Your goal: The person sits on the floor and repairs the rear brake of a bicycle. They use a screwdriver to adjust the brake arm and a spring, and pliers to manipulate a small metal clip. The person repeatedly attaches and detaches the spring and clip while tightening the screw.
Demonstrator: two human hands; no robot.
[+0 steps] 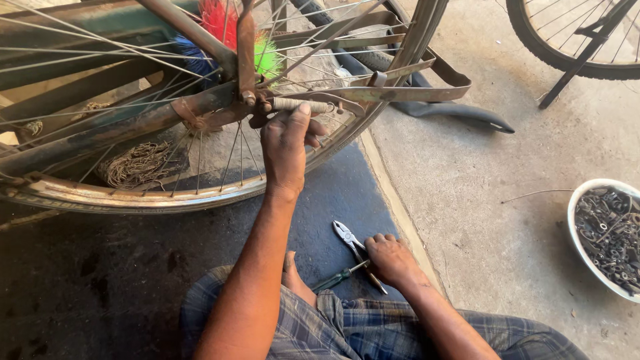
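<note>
My left hand (287, 143) is raised to the rear axle of a rusty bicycle wheel (153, 197), fingers closed on the axle end and a coiled spring (300, 105) by the frame stay. My right hand (390, 260) rests low on a dark mat (333, 193), fingers curled over a pair of pliers (348, 237) whose jaws point up and left. A green-handled screwdriver (337, 277) lies under the same hand. A bicycle chain (137, 163) hangs behind the spokes.
A white bowl (580, 200) holding several nuts and small metal parts stands on the concrete at right. Another bicycle wheel and its stand (573, 60) are at the top right. A black mudguard (453, 113) lies on the ground.
</note>
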